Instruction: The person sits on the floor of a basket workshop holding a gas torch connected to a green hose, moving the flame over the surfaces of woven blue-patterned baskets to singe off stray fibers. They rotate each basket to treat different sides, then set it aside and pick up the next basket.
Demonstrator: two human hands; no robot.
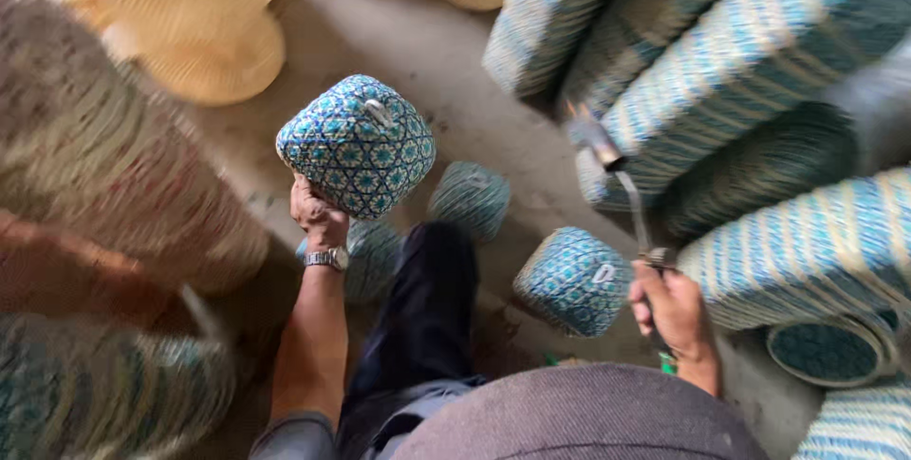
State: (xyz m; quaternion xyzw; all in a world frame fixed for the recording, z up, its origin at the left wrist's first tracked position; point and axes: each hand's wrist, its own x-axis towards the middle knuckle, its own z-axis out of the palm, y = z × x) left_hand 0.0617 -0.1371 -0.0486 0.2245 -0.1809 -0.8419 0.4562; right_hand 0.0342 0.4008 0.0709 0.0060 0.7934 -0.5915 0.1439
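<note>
My left hand (319,215) holds up a small blue and white woven basket (357,145) with a star pattern and a small loop on its top. A metal watch sits on that wrist. My right hand (672,308) grips a thin metal tool (619,178) with a long shaft that points up and to the left toward the stacked baskets. Between my hands, on the floor, lies another small blue woven basket (573,280), close to my right hand.
Large blue and cream woven baskets (759,52) are stacked at the right. More small blue baskets (469,197) lie on the concrete floor by my dark-trousered leg (422,308). Pale straw baskets (204,33) stand at the top left, brownish woven ones (104,175) at the left.
</note>
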